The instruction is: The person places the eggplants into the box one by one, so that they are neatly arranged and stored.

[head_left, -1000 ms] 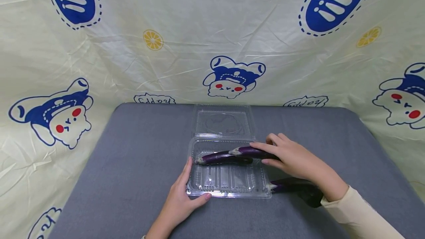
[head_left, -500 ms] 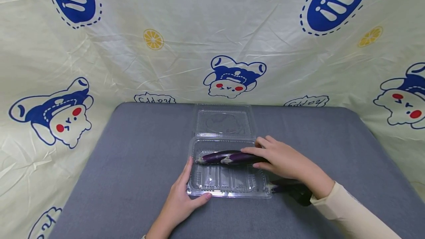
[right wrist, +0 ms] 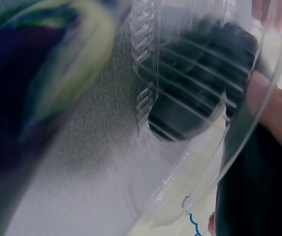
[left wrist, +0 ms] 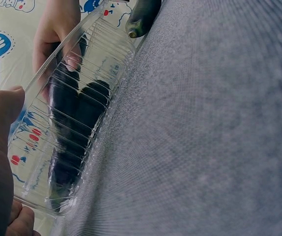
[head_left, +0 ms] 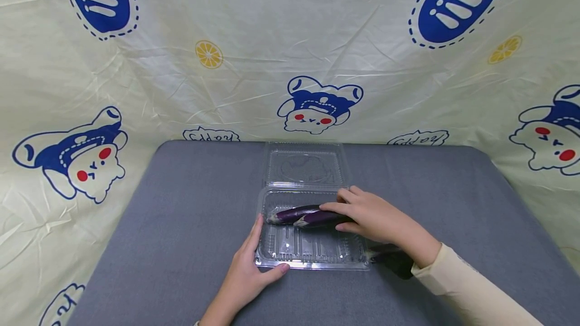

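Note:
A clear plastic clamshell container [head_left: 312,265] lies on the table with its lid [head_left: 272,165] folded back. One eggplant [head_left: 287,215] rests inside, toward the back. My right hand [head_left: 378,218] grips a second eggplant [head_left: 314,220] around its rear part, holding it over the tray beside the first, stem end to the left. My left hand [head_left: 244,273] rests against the container's front left corner, fingers straight along the side and thumb along the front rim. A third eggplant [head_left: 396,261] lies on the table right of the container, partly hidden beneath my right forearm.
A grey cloth covers the table [head_left: 190,205]. Behind it hangs a pale printed curtain [head_left: 254,89], meeting the table's far edge close behind the lid. Blurred and very near, the third eggplant [right wrist: 27,88] fills the left of the right wrist view.
My right hand has moved left and slightly down with its eggplant, bringing it further over the tray and in front of the first one. My left hand has stayed put.

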A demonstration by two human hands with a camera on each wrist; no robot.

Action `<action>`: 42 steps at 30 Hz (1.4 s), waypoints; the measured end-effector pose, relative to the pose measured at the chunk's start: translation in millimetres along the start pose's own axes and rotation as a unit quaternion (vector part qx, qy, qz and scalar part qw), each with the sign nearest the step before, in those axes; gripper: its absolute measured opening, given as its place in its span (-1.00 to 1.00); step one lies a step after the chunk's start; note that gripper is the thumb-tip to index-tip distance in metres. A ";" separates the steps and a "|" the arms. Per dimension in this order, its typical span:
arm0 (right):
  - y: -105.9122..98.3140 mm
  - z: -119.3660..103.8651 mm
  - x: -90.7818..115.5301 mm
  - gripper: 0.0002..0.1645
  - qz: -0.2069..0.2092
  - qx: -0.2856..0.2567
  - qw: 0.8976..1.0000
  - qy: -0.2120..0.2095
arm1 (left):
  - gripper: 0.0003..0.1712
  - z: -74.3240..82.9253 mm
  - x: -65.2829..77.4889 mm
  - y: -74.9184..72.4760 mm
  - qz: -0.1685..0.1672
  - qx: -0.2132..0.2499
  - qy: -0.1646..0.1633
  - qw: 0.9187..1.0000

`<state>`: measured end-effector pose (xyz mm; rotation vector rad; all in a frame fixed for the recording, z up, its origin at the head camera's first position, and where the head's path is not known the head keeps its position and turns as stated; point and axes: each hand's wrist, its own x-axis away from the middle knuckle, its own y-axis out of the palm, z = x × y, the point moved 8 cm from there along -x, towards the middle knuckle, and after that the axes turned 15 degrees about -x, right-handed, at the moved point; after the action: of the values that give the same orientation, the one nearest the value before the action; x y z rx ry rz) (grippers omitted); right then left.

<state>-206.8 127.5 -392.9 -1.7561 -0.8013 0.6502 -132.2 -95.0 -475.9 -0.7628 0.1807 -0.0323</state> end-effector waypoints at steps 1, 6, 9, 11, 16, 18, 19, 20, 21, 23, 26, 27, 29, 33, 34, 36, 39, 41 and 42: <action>0.8 -0.7 -0.9 -0.41 0.000 0.002 1.000 -0.003 | 0.33 0.2 -0.1 -0.1 0.001 -0.001 0.001 1.000; 4.3 -4.5 -5.8 -0.41 -0.003 0.003 1.000 -0.009 | 0.33 0.8 -0.2 -1.1 0.005 -0.003 0.004 1.000; 6.1 -7.3 -8.4 -0.41 -0.004 0.010 1.000 -0.014 | 0.33 1.5 0.1 -1.8 0.006 -0.004 0.005 1.000; 8.2 -8.6 -10.5 -0.41 -0.008 0.015 1.000 -0.015 | 0.32 1.6 0.1 -1.8 0.006 -0.004 0.005 1.000; 13.9 -11.3 -14.9 -0.41 -0.016 0.028 0.999 -0.022 | 0.32 0.7 0.5 -1.2 0.002 0.003 -0.001 1.000; 15.4 -12.4 -15.9 -0.41 -0.018 0.030 0.999 -0.024 | 0.32 0.8 0.7 -1.3 0.002 0.003 -0.001 1.000; 16.1 -12.8 -16.5 -0.41 -0.019 0.031 0.999 -0.024 | 0.32 0.8 0.7 -1.3 0.002 0.004 -0.001 1.000; 16.9 -13.3 -17.2 -0.41 -0.020 0.032 0.999 -0.024 | 0.32 0.9 0.7 -1.4 0.001 0.004 -0.001 1.000; 17.9 -13.6 -18.1 -0.41 -0.022 0.035 0.999 -0.023 | 0.32 0.9 0.6 -1.4 0.002 0.004 0.000 1.000; 19.9 -14.3 -19.9 -0.40 -0.026 0.041 0.999 -0.022 | 0.32 0.9 0.5 -1.5 0.002 0.003 0.001 1.000; 23.2 -15.0 -21.9 -0.40 -0.032 0.048 0.998 -0.017 | 0.31 0.6 0.2 -1.1 0.002 0.001 0.003 1.000; 24.1 -15.3 -22.5 -0.40 -0.034 0.051 0.998 -0.016 | 0.31 0.6 0.1 -1.0 0.002 0.001 0.003 1.000; 25.9 -15.6 -23.5 -0.40 -0.036 0.055 0.998 -0.012 | 0.31 0.5 0.1 -0.8 0.001 0.000 0.002 1.000; 29.7 -16.6 -25.0 -0.39 -0.039 0.064 0.997 -0.008 | 0.31 0.6 0.0 -0.5 -0.001 0.003 0.001 1.000; 30.6 -16.8 -25.3 -0.39 -0.039 0.063 0.997 -0.007 | 0.31 0.6 0.0 -0.4 -0.001 0.004 0.001 1.000; 32.1 -17.5 -26.0 -0.39 -0.039 0.062 0.997 -0.006 | 0.31 0.8 0.1 -0.4 -0.001 0.004 0.002 1.000; 33.2 -18.7 -26.8 -0.40 -0.038 0.058 0.998 -0.006 | 0.32 1.2 0.2 -0.6 0.001 0.003 0.005 1.000; 33.5 -19.2 -27.1 -0.40 -0.037 0.059 0.998 -0.006 | 0.32 1.4 0.3 -0.6 0.001 0.003 0.007 1.000; 33.6 -19.4 -27.2 -0.40 -0.036 0.059 0.998 -0.007 | 0.32 1.4 0.2 -0.6 0.001 0.003 0.007 1.000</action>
<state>-202.4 87.3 -417.7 -1.6115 -0.8153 0.6484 -131.7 -94.5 -474.5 -0.7572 0.1945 -0.0357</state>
